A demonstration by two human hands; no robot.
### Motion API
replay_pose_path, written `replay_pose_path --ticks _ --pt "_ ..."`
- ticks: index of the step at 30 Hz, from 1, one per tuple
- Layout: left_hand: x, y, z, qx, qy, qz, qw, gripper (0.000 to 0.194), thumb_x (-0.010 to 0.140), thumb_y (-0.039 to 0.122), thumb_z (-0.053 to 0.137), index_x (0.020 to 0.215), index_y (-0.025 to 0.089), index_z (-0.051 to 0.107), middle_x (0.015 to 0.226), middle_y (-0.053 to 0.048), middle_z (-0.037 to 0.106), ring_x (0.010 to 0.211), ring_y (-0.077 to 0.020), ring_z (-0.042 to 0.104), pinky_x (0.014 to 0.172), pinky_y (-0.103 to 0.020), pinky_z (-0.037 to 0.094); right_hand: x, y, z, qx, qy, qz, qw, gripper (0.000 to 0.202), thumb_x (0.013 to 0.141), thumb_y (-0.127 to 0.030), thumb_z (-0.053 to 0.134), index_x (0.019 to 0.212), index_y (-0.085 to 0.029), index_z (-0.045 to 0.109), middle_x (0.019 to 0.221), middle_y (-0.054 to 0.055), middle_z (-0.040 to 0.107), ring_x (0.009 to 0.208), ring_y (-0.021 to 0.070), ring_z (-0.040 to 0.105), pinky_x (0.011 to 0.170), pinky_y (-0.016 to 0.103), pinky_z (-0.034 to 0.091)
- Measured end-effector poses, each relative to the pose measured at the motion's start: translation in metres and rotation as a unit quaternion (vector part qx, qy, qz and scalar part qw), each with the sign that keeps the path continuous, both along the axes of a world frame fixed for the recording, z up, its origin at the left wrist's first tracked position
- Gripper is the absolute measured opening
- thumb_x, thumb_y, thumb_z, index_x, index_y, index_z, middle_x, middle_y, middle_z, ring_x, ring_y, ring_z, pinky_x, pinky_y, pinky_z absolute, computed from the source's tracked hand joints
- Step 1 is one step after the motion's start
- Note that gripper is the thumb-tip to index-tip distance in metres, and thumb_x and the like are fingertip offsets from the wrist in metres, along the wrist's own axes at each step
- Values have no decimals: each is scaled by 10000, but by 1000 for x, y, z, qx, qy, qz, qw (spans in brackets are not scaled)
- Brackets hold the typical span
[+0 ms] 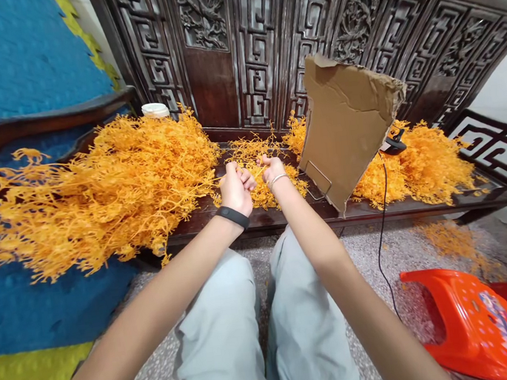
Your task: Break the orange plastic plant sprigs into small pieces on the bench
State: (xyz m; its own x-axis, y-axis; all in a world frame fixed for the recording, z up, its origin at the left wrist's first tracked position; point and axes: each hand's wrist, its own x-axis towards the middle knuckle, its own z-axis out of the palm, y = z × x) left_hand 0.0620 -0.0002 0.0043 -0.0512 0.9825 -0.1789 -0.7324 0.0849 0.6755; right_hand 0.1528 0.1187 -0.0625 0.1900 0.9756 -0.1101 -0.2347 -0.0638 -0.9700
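An orange strand lies between the two hands, above a small orange pile on the bench. The right hand pinches the strand between thumb and fingers, the other fingers folded in. The left hand is curled beside it, just apart; I cannot tell how tightly it is closed or whether it has hold of the strand. Both forearms reach forward over the knees and converge. A big heap spreads left of the left hand; cardboard leans upright right of the right hand.
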Motion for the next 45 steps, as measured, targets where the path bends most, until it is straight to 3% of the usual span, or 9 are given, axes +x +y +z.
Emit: replay_pose_path --ticks 7,9,14,22,27,33,37,40,45 --pt "2 -26 10 -66 31 -40 997 397 880 198 348 508 184 207 368 87 192 286 -26 149 323 -177 112 14 3 8 -38 46 -148 987 153 768 -81 462 654 -181 482 563 -26 522 535 71 497 586 196 441" --pt "0 -40 14 -23 38 -84 995 417 880 215 359 490 182 216 376 77 215 296 -26 177 327 -175 121 35 1 10 -33 42 -188 981 124 806 -124 451 724 -176 528 609 -26 552 539 57 499 561 169 420" --pt "-19 -41 15 39 32 -69 996 427 881 238 388 482 173 250 405 66 244 315 -31 227 340 -171 177 81 -10 2 -28 -17 -209 977 153 782 -301 564 831 -165 614 515 -59 509 446 58 428 470 180 365" --pt "-37 -18 0 -3 38 -76 996 419 880 271 354 480 175 273 422 53 298 328 -44 280 353 -186 212 102 -17 -23 -91 -162 -133 973 191 591 2 652 511 -123 532 362 -48 436 399 58 397 383 176 273" --pt "-34 -15 -2 9 30 -80 996 408 877 288 352 488 180 299 439 44 341 348 -57 330 380 -196 259 109 -25 -24 -111 -227 -99 962 223 541 78 630 533 -125 540 382 -45 471 399 69 431 422 193 341" --pt "-33 -7 -8 18 44 -26 999 355 826 311 470 508 177 385 568 -15 555 503 -110 549 516 -231 411 98 -38 3 -60 -253 -22 965 147 623 3 643 550 -118 598 513 4 585 489 79 513 529 208 415" --pt "-34 -5 -11 47 31 -36 998 298 769 313 506 526 178 399 699 -48 638 670 -154 633 708 -299 476 76 -55 31 92 -229 67 967 167 750 -225 635 606 -142 615 597 12 608 580 85 553 635 222 447" --pt "-37 -4 -14 70 30 -35 996 267 754 288 499 531 182 399 779 -67 666 807 -176 646 827 -321 457 56 -77 53 226 -258 157 926 392 802 -445 562 546 -149 567 587 10 575 613 87 533 712 245 439" --pt "-40 -3 -16 86 37 -36 995 250 765 300 508 553 186 443 881 -71 689 953 -186 624 887 -314 437 28 -114 72 271 -364 241 858 399 733 -521 614 602 -154 527 596 -20 531 590 81 462 631 237 390"
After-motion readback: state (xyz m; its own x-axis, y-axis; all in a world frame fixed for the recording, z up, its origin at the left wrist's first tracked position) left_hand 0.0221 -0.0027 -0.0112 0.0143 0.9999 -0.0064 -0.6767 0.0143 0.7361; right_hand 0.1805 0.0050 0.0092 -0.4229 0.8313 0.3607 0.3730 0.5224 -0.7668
